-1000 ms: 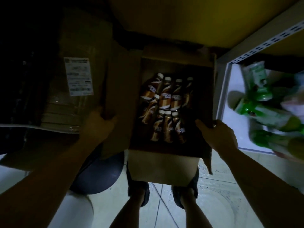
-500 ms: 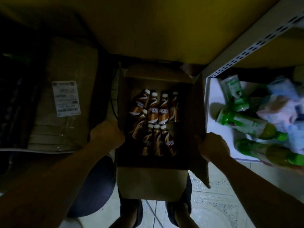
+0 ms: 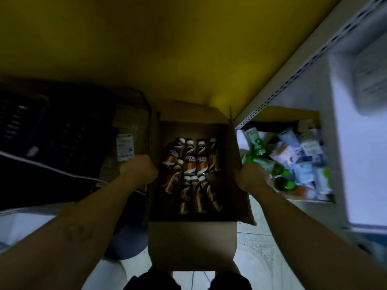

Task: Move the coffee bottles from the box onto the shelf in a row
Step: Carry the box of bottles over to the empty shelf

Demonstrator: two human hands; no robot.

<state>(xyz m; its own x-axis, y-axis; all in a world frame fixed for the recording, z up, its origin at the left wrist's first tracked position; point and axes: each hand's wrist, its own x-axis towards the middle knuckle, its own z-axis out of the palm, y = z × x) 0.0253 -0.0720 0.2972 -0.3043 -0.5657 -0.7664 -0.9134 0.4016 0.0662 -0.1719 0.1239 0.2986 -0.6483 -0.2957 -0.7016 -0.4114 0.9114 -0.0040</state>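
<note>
Both hands have slid farther along the box's side flaps, and more of the shelf has come into sight on the right.

Head view: left hand [image 3: 139, 171] is curled tight around the left flap of the cardboard box [image 3: 191, 243], right hand [image 3: 250, 177] clenched on the right flap. Coffee bottles [image 3: 193, 174] lie on the box bottom in two loose rows, caps pointing away. Just right of the box, the shelf [image 3: 314, 88] carries green bottles [image 3: 263, 164] and pale packets [image 3: 299, 160] on its low tier.

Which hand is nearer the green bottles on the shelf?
Right. The right hand grips the box's right wall, right beside the green bottles; the left hand holds the opposite wall.
</note>
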